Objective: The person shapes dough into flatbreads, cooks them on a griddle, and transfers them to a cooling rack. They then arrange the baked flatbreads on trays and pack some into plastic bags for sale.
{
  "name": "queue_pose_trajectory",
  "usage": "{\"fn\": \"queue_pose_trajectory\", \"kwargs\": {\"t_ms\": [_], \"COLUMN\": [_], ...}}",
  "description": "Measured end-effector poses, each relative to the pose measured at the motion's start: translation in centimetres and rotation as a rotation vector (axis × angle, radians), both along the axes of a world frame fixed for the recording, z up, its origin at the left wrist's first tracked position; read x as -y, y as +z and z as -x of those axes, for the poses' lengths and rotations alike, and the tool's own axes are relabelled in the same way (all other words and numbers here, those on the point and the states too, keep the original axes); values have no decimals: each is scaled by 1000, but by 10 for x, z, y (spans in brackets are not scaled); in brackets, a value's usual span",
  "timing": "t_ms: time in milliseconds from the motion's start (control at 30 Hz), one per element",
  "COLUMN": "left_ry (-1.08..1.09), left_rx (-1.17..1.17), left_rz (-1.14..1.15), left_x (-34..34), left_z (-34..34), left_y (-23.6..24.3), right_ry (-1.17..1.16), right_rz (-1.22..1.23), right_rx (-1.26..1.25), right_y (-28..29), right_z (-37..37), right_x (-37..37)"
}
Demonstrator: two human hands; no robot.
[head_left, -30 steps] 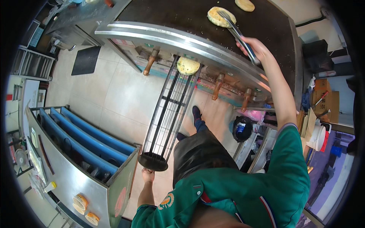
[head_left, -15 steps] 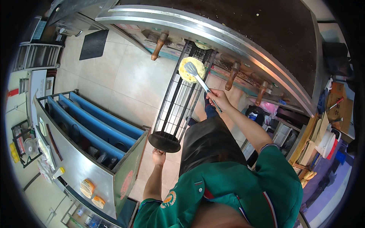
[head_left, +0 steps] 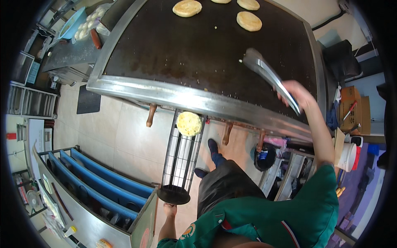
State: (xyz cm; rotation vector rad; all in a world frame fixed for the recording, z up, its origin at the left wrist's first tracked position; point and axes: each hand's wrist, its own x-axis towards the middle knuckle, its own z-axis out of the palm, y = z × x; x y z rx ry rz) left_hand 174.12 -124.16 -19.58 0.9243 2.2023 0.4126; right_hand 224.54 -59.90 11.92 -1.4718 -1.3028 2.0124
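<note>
My right hand point(head_left: 295, 94) grips long metal tongs point(head_left: 276, 82) with a flat head, blurred over the dark griddle point(head_left: 165, 49); no bread is visible in them. Pale round flatbreads lie on the griddle's far part, among them a browned one point(head_left: 186, 8) and another point(head_left: 249, 21). A wire rack point(head_left: 178, 157) sticks out from under the griddle's steel front edge, with a yellowish flecked flatbread point(head_left: 189, 123) on its inner end. My left hand point(head_left: 169, 208) is closed at the rack's near end, below the dark round end plate point(head_left: 173, 195), which partly hides the fingers.
Wooden handles point(head_left: 226, 133) hang below the griddle edge. At lower left stands a steel cart point(head_left: 99, 225) with blue dividers. At upper left a counter point(head_left: 70, 58) holds a blue basin and dough balls. Cardboard boxes point(head_left: 349, 111) and a black bucket point(head_left: 264, 159) are at the right.
My right hand carried a flatbread from the griddle down onto the rack, then lifted the tongs back over the griddle without it. My left hand stays at the rack's end. The view has shifted.
</note>
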Motion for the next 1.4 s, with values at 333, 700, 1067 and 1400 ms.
{"fn": "queue_pose_trajectory", "kwargs": {"t_ms": [333,700,1067,1400], "left_ry": [-45,49,48,92], "left_rx": [-14,-102,-125,-120], "left_rz": [-24,135,154,94], "left_x": [-78,-131,-210,-365], "left_z": [-17,-30,-43,-69], "left_y": [3,20,29,34], "right_ry": [-315,166,356,68], "right_rz": [-345,56,460,13], "right_rx": [-209,-201,13,-113], "right_y": [-23,-210,-90,-22], "right_z": [119,215,58,222], "right_x": [-132,253,241,-227]}}
